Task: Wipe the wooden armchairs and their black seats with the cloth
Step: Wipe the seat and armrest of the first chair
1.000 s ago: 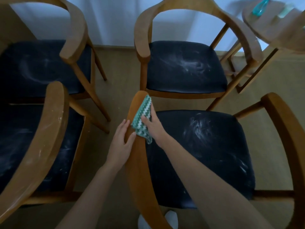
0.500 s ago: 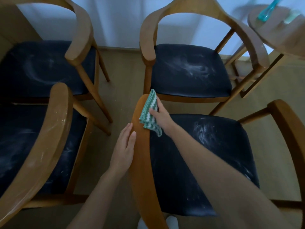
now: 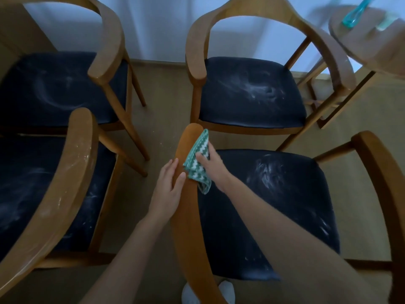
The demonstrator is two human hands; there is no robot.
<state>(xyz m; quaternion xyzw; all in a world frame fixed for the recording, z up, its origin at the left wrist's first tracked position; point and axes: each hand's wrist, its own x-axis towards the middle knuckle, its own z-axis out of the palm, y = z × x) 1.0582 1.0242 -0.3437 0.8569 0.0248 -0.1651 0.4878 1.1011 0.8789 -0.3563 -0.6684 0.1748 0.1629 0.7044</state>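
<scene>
1. At your left stand two brown wooden armchairs with black padded seats, one behind the other: the far-left armchair (image 3: 107,51) and the near-left armchair (image 3: 65,172). Both seats carry pale dusty smears, and the near one's armrest has light scuffs.
2. Your left hand (image 3: 168,187) lies with straight, relaxed fingers flat against the outer side of the curved brown wooden armrest (image 3: 188,216) of the chair before you, thumb on its top, grasping nothing. It has kept its place since half a second ago.
3. The green-and-white zigzag-patterned cloth (image 3: 195,159) is folded over that armrest near its rounded front tip, one corner hanging down on the seat side. It reached past the tip before; now it has drawn back a little toward you.
4. Your right hand (image 3: 210,163) clasps the cloth, fingers curled over it and pressing it to the wood.
5. The near-right black seat (image 3: 274,205) under your right forearm shows white streaks, unchanged; the far-right armchair (image 3: 252,93) beyond it is smeared likewise.
6. At top right a round wooden table (image 3: 372,47) bears a blurred teal thing (image 3: 352,12), possibly a bottle.
</scene>
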